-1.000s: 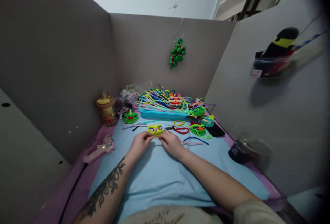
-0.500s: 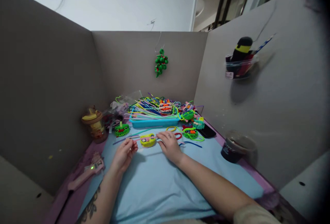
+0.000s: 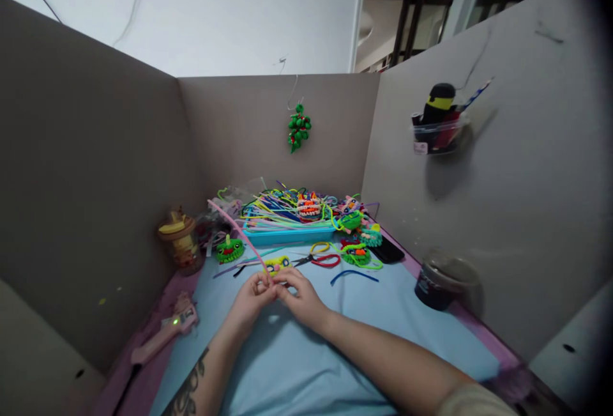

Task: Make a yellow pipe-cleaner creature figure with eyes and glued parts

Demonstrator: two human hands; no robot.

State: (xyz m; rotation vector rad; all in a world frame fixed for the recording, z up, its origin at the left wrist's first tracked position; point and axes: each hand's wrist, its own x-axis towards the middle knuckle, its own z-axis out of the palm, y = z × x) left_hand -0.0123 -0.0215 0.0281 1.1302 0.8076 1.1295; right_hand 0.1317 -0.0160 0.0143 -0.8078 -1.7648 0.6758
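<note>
A pink pipe cleaner (image 3: 238, 231) slants up and to the left out of my fingertips. Its lower end is pinched by my left hand (image 3: 252, 301), and the fingers of my right hand (image 3: 302, 298) are closed at the same spot, touching the left ones. Just beyond the fingers lies a yellow fuzzy piece (image 3: 278, 265), partly hidden by my hands. Scissors with a red and a yellow handle (image 3: 325, 259) rest to its right. A dark blue pipe cleaner (image 3: 354, 274) lies bent nearer my right forearm.
A blue tray (image 3: 287, 237) heaped with pipe cleaners stands at the back. Green fuzzy figures (image 3: 230, 250) lie around it. A pink glue gun (image 3: 167, 333) and a lidded cup (image 3: 181, 246) are left; a phone (image 3: 387, 250) and dark tub (image 3: 433, 285) are right. Grey panels (image 3: 278, 103) surround the table.
Both hands have come together, nearer me. The right hand has moved left off the scissors, which now show fully. The pink pipe cleaner now points up and left from the fingers.
</note>
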